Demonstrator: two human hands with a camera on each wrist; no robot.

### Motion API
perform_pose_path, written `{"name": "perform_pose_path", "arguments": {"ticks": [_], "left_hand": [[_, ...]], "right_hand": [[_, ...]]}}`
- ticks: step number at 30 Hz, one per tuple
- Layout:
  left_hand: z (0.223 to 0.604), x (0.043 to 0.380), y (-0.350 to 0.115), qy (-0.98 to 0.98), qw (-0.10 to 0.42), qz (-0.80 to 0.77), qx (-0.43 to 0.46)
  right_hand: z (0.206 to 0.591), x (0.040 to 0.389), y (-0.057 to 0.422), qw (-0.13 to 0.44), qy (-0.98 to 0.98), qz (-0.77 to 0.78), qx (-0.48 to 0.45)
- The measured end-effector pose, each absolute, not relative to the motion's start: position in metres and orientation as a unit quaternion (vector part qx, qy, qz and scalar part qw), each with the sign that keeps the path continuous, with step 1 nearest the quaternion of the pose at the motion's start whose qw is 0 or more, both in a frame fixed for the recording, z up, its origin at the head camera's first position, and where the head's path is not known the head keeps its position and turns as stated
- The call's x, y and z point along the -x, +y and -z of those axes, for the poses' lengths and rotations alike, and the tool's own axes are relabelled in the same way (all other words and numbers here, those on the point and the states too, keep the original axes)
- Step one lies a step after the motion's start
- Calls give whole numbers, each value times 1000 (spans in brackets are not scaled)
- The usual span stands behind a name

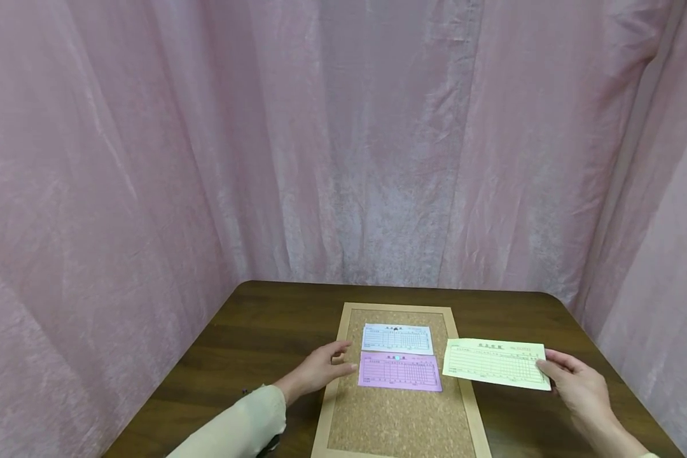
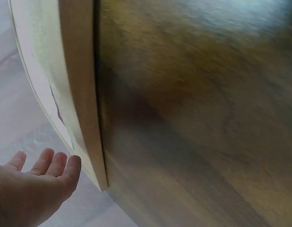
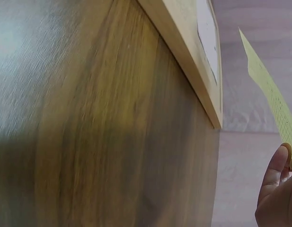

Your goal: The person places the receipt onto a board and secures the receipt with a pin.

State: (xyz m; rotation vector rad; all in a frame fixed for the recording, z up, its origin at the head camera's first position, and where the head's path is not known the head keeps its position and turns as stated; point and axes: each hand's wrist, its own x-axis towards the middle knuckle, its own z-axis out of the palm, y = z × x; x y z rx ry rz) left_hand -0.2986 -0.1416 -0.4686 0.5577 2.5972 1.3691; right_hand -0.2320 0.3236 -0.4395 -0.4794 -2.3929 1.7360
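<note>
My right hand (image 1: 581, 385) pinches the right end of a pale yellow printed form slip (image 1: 495, 364), thumb on top. The slip is held up over the right frame edge of a cork board (image 1: 401, 420); in the right wrist view the yellow slip (image 3: 271, 92) stands clear of the table. On the cork lie a light blue form slip (image 1: 397, 338) and, just below it, a pink-purple form slip (image 1: 399, 373). My left hand (image 1: 320, 367) hovers by the left end of the purple slip, fingers relaxed and apart, holding nothing. A small dark mark sits on the blue slip's top edge, a pale spot on the purple one's.
The cork board has a light wooden frame (image 1: 336, 356) and lies on a dark brown wooden table (image 1: 252, 337). Pink curtains (image 1: 389, 159) hang behind the table and on both sides. Small dark items (image 1: 245, 391) show partly behind the left sleeve.
</note>
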Motion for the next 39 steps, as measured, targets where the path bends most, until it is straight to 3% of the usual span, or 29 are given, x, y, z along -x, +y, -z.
{"name": "perform_pose_path", "arguments": {"ticks": [18, 32, 39], "left_hand": [[455, 301, -110, 838, 53, -509, -191], [451, 298, -94, 823, 96, -528, -183], [454, 295, -93, 823, 95, -532, -176]], "right_hand": [[431, 240, 276, 64, -787, -602, 120], [429, 246, 235, 60, -766, -632, 99], [425, 244, 220, 57, -755, -647, 95]]}}
